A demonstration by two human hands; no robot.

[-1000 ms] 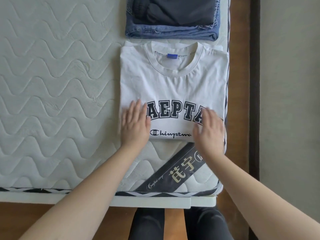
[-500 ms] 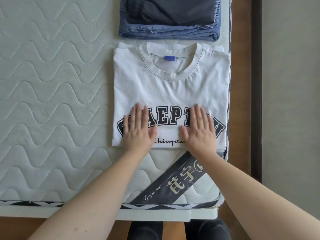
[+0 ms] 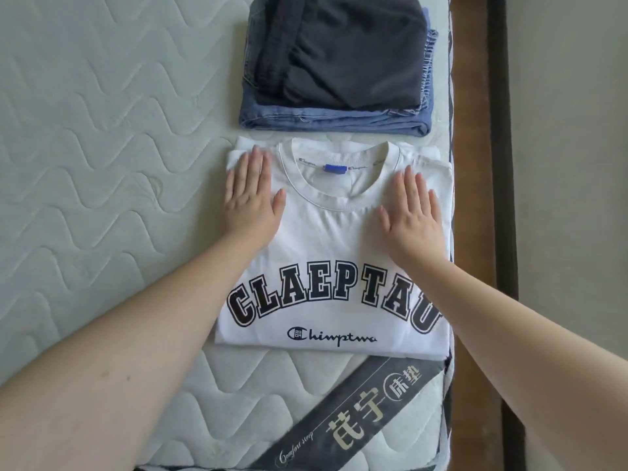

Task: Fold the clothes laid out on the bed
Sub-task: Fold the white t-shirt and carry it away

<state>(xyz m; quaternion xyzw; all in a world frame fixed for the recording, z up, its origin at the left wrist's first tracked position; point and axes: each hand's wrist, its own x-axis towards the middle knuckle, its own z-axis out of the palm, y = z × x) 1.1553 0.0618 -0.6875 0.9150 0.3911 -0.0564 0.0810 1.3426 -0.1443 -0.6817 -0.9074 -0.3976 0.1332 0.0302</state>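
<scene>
A white T-shirt [image 3: 334,239] with dark block lettering lies folded into a rectangle near the mattress's right edge, collar facing away from me. My left hand [image 3: 250,195] rests flat on its upper left shoulder, fingers straight. On the upper right, beside the collar, my right hand [image 3: 413,215] presses flat too. Beyond the shirt sits a folded stack: a dark garment [image 3: 343,49] on top of blue jeans [image 3: 334,122].
The quilted mattress [image 3: 102,164] stretches wide to the left of the clothes. A dark label band [image 3: 356,419] crosses its near corner. Right of the mattress run a wooden bed frame [image 3: 472,164] and the floor [image 3: 571,164].
Both hands have slid up the shirt from its lower lettering to the shoulders beside the collar. The full lettering now shows.
</scene>
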